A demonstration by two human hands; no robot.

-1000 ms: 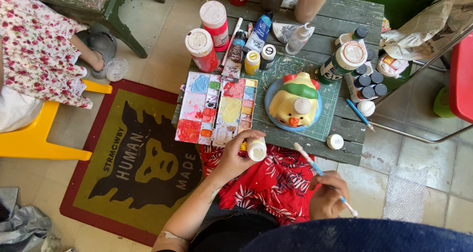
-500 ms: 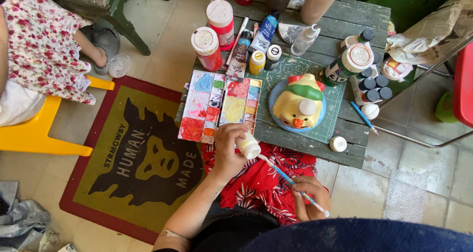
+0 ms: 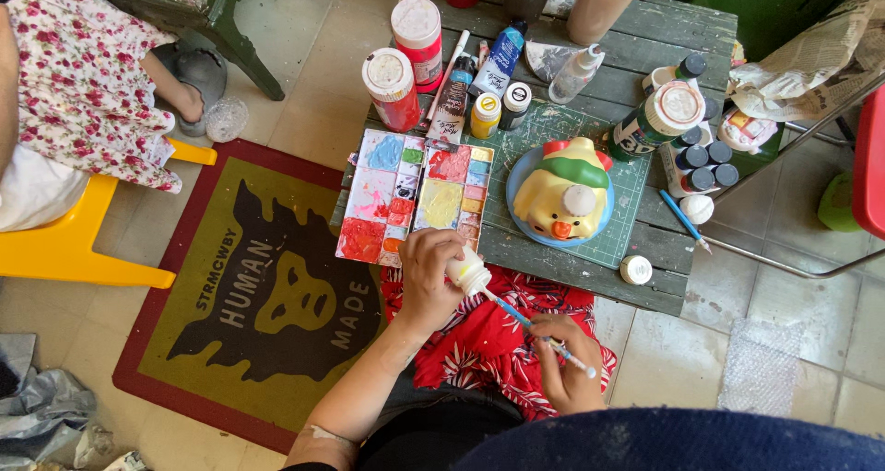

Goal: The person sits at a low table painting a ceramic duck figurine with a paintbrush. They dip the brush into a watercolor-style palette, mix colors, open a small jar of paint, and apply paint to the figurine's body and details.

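One small white paint bottle sits just off the near edge of the bench, above the red flowered cloth on the person's lap. The left hand has its grip clamped around this bottle, tipping its mouth to the right. One blue-handled brush runs from the bottle's mouth down to the right hand, whose grip is pinched together on the handle's lower part.

Just above the left hand lie two paint-smeared palettes side by side, each divided into squares of red, blue, yellow and pink. To their right one yellow duck figure with a green and red top rests on one blue plate, which lies on a green cutting mat. One loose white cap lies near the bench's front edge, and a second blue brush lies right of the mat.

Farther back stand two tall red jars with white lids, one yellow bottle and a cluster of dark-capped small bottles.

On the floor, one rug lies left of the lap. One yellow chair holds another person in a flowered dress.
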